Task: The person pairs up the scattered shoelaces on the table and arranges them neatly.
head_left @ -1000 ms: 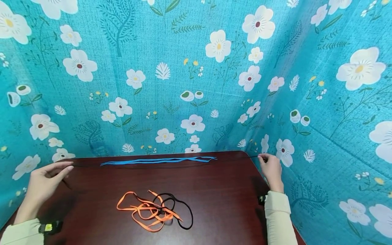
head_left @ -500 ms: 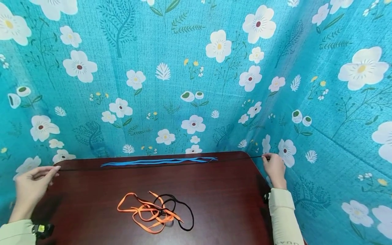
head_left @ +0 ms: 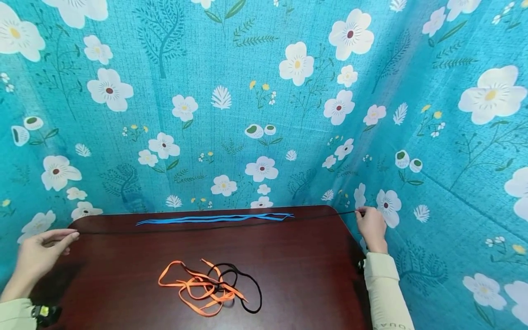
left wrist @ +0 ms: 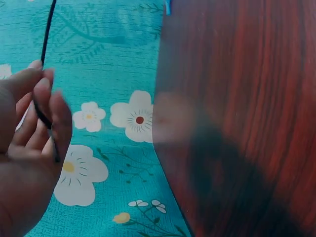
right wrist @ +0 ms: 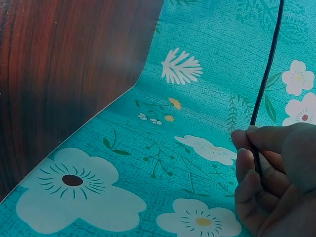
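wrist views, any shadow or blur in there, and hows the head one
Left wrist: dark shadow on the table, left hand slightly blurred; right wrist: right hand dim, fairly sharp; head: black cord nearly lost against the dark table.

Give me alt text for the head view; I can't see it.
Left hand and right hand hold a thin black lace stretched across a dark table. Blue laces lie near its far edge, tangled orange and black laces nearer; flowered fabric hangs behind.
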A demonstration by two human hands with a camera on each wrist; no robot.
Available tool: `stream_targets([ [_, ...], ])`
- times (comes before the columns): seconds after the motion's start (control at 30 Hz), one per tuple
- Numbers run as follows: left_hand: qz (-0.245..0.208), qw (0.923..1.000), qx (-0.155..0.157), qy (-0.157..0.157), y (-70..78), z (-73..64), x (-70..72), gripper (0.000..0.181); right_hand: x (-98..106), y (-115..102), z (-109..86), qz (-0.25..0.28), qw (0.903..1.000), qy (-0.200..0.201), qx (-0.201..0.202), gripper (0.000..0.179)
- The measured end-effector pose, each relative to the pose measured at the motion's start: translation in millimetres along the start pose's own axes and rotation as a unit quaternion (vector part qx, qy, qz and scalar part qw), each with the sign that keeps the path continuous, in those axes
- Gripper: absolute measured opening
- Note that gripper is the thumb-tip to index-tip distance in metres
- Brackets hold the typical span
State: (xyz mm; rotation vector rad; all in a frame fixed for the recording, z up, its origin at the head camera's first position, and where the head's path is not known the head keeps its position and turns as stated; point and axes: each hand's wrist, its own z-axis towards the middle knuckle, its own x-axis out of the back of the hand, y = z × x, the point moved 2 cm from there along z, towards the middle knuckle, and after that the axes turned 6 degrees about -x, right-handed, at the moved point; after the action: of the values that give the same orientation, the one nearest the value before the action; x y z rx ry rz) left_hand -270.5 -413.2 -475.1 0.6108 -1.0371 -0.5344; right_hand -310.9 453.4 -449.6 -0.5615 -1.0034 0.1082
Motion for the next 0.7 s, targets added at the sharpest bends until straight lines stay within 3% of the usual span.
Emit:
stream_targets([
  [0.1, 0.034, 0.9986, 0.026, 0.029, -5.4, 2.4, 1.9, 0.048, -1.4, -0.6, 1.0, -0.003, 1.0, -0.001, 0.002, 0.021],
  [0.17, 0.036, 0.9986, 0.026, 0.028, -8.8, 4.3, 2.2, 0.049, -2.6, -1.7, 1.6, -0.005, 1.0, -0.005, 0.003, 0.02],
  [0.37, -0.014, 0.9975, -0.061, -0.032, -17.0, 7.3, -2.0, 0.036, -8.1, -1.7, 4.9, -0.014, 0.9996, -0.025, 0.003, 0.02],
  [0.5, -0.014, 0.9949, -0.091, -0.041, -23.8, 7.3, -4.2, 0.028, -13.7, 2.9, 8.0, -0.026, 0.9987, -0.044, 0.003, 0.02],
  [0.7, 0.008, 0.9992, -0.035, -0.017, -31.7, 13.9, -2.4, 0.035, -24.6, 10.3, 12.8, -0.04, 0.9958, -0.083, 0.003, 0.02],
])
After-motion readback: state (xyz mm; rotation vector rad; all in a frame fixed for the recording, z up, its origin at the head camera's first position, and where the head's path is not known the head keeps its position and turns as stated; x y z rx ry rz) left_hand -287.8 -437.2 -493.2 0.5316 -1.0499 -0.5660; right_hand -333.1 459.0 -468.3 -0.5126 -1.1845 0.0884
